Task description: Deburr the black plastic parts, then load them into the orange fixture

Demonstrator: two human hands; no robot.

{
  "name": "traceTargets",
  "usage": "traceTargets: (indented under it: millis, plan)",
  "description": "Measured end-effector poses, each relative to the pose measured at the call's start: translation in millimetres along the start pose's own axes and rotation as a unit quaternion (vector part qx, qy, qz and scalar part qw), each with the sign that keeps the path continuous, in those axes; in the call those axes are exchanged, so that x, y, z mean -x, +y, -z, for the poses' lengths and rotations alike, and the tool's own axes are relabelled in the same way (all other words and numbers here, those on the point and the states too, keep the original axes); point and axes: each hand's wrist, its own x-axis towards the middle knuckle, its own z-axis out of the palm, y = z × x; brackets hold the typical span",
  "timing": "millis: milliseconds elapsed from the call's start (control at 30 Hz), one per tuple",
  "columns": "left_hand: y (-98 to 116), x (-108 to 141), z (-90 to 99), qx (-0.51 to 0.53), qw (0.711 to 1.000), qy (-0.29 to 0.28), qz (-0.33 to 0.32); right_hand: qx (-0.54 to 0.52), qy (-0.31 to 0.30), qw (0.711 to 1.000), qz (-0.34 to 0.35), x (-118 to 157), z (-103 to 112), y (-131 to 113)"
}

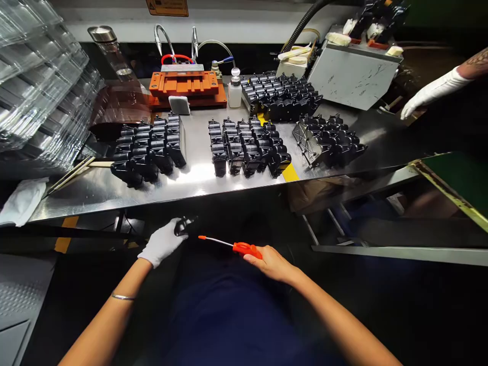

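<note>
A white-gloved left hand grips a small black plastic part just short of the steel workbench, where rows of matching black parts lie. The bare right hand closes around an orange-handled thin-shafted tool. A co-worker's gloved hand reaches in at far right.

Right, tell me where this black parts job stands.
Done looks like: rows of black parts lined up on the steel table, though finished ones can't be told apart for sure. In hand: a black part in the gloved left hand, a screwdriver in the bare right hand. Remaining: probably the far-right cluster, turned differently.
</note>
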Motion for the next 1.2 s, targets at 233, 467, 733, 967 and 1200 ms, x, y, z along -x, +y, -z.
traceTargets:
  millis: [233,467,733,967,1200]
  plan:
    - [-1.9,4.8,5.9,-0.057,0.995,-0.020,-0.074,0.013,0.020,0.999,-0.044,-1.5,0.4,11.2]
    - [-10.1,-20.5,-11.3,-0.056,0.992,0.093,0.063,0.091,-0.018,0.995,-0.034,3.6,-19.8,-8.1]
    - [-5.1,-28.4,-33.5,-0.059,0.990,0.096,0.080,0.142,-0.034,0.988,-0.049,0.6,-32.7,-18.6]
    - [-0.4,-19.6,-34.6,-0.061,0.994,0.076,0.053,0.136,0.010,0.989,-0.061,-8.3,-28.6,-10.9]
    - [9.8,-1.9,-28.4,-0.069,0.997,0.020,-0.003,0.133,0.082,0.982,-0.109,-19.2,-10.8,-1.5]
